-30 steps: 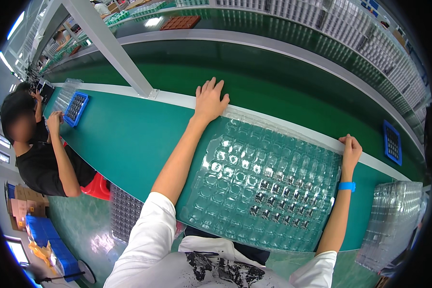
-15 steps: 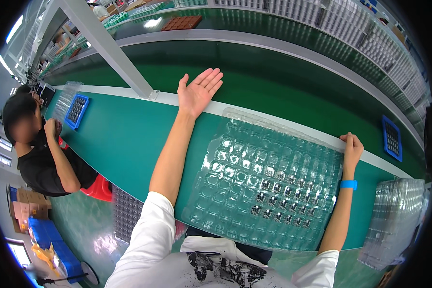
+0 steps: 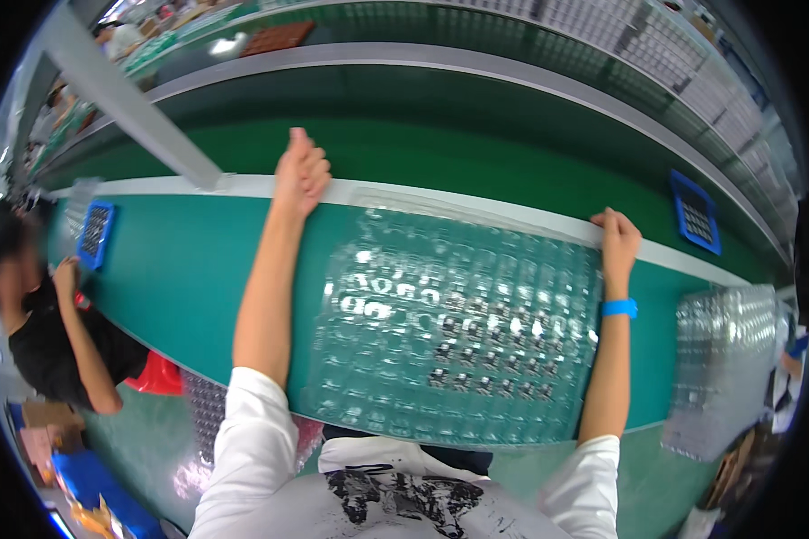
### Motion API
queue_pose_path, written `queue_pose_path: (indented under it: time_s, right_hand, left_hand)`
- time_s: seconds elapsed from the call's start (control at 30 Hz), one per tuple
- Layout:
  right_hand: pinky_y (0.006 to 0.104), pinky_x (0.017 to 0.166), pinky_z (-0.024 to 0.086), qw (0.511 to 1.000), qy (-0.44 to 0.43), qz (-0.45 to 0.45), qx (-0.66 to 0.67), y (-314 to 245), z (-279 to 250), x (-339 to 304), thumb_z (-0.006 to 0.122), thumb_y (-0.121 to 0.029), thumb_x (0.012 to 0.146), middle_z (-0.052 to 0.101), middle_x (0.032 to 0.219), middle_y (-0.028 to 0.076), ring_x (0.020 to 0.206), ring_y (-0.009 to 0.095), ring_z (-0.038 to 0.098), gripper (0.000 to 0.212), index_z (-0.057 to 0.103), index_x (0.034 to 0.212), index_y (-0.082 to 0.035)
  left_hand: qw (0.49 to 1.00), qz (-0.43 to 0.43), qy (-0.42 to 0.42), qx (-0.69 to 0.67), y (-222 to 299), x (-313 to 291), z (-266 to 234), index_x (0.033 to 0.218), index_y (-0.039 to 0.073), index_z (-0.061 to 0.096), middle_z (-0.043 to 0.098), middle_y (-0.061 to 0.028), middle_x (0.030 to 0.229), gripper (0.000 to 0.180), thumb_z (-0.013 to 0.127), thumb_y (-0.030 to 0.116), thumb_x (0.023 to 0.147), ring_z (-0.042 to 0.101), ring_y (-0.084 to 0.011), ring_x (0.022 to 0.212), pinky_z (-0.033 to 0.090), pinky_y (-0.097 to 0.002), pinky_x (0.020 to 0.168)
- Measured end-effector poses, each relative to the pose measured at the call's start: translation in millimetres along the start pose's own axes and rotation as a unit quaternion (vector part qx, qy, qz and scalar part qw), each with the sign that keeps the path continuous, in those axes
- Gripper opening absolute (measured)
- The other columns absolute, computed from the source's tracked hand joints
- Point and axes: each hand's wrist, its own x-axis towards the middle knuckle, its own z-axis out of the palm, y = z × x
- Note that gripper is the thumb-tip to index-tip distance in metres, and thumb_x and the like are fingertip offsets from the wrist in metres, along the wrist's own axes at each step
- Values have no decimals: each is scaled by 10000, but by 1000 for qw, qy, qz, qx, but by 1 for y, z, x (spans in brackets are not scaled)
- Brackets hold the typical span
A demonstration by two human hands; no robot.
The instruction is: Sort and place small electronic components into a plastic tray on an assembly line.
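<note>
A large clear plastic blister tray [image 3: 368, 359] lies on the green bench in front of me, with rows of moulded pockets. Small dark metallic parts [image 3: 485, 359] fill several rows of pockets towards its right side. Beyond the tray's far left corner, my left hand [image 3: 302, 175] is raised over the bench's pale edge strip, fingers curled in and nothing seen in them. My right hand [image 3: 618, 241], below it a blue wristband [image 3: 618, 308], is closed by the tray's far right corner; whatever is inside the fingers is hidden.
A blue tray of small parts [image 3: 695, 216] sits on the dark green conveyor [image 3: 476, 162] at far right. Stacked clear trays [image 3: 724, 359] stand at the bench's right end. A grey post [image 3: 135, 99] rises at left. Further left, a seated person [image 3: 63, 350] works near another blue tray [image 3: 96, 234].
My left hand has gone from flat and spread, palm up, to curled fingers. My right hand stays closed by the tray corner. The whole view has shifted, moving the scene leftward.
</note>
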Motion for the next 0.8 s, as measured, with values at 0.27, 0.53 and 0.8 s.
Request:
queue_pose_path:
  time_s: [0.27, 0.53, 0.8]
  right_hand:
    - [273, 597, 422, 1000, 16, 11, 6, -13, 10, -1, 563, -174, 915, 662, 678, 69, 621, 107, 542, 297, 689, 745, 34]
    - [283, 608, 434, 999, 28, -9, 25, -6, 6, -1, 564, -174, 910, 663, 670, 76, 625, 121, 550, 292, 698, 743, 25]
    - [346, 555, 453, 998, 52, 0, 25, -5, 13, -1, 588, -192, 869, 630, 620, 147, 555, 248, 602, 271, 670, 724, 22]
  left_hand:
    - [998, 24, -53, -5, 15, 1, -11, 620, 131, 381, 336, 28, 496, 453, 450, 354, 1008, 249, -76, 363, 222, -221, 319]
    - [992, 24, 28, 119, 9, 13, -27, 1104, 46, 519, 373, 36, 569, 217, 374, 197, 1045, 262, -54, 331, 193, -218, 284]
    - [996, 34, 32, 80, 4, 5, -7, 601, 150, 307, 255, 31, 471, 504, 390, 407, 1026, 194, -65, 310, 163, -210, 273]
